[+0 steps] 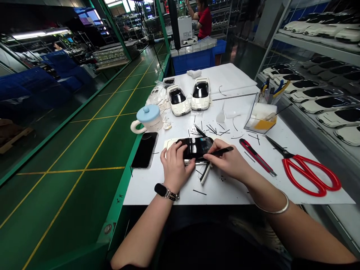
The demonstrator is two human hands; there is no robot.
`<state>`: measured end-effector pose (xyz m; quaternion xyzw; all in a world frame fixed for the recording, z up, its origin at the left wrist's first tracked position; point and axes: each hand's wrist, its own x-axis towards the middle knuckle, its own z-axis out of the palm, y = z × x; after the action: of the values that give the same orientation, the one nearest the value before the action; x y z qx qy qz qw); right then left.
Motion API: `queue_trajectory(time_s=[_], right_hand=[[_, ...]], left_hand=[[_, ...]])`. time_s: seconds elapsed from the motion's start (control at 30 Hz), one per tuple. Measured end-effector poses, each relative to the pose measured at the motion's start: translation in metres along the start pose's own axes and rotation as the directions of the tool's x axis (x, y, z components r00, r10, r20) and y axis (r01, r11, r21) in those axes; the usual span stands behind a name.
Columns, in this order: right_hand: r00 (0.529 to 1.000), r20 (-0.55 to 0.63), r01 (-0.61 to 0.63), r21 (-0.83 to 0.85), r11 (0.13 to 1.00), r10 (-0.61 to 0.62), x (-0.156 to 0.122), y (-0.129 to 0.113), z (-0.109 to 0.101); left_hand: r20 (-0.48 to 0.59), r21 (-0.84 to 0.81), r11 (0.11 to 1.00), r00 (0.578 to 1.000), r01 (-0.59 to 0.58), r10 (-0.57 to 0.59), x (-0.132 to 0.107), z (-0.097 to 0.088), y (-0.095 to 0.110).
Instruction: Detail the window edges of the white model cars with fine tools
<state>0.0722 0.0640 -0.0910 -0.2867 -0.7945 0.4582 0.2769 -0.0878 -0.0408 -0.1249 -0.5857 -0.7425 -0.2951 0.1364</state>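
Observation:
A glossy black model-car part (197,147) lies on the white table (157,187) in front of me. My left hand (176,165), with a watch on its wrist, is closed on the part's left end and steadies it. My right hand (229,162) pinches a thin dark tool (223,150) like a pen, its tip against the part's right side. A white strip (205,173) lies just under the part. Several short black slivers are scattered around it.
A black phone (144,150) lies to the left, a lidded mug (147,119) behind it. Two white model cars (189,97) stand further back. A red utility knife (257,156) and red scissors (306,172) lie to the right, beside a clear tool box (263,114). A shelf of car bodies (323,97) runs along the right.

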Motion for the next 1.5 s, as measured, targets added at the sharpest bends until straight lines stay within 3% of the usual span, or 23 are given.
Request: queue_trajectory(time_s=[0.4, 1.07, 1.5], right_hand=[[1.000, -0.021, -0.002, 0.022, 1.000, 0.003, -0.001, 0.010, 0.006], [0.995, -0.063, 0.070, -0.020, 0.997, -0.071, -0.001, 0.011, 0.011], [0.990, -0.138, 0.032, -0.026, 0.999, -0.035, 0.002, 0.006, 0.019]], left_hand=[[0.014, -0.034, 0.998, 0.998, 0.058, -0.057, 0.003, 0.000, 0.001], [0.013, -0.029, 0.998, 0.998, 0.060, -0.060, 0.003, 0.001, 0.001], [0.002, -0.022, 0.999, 0.999, 0.037, -0.037, 0.003, 0.001, 0.001]])
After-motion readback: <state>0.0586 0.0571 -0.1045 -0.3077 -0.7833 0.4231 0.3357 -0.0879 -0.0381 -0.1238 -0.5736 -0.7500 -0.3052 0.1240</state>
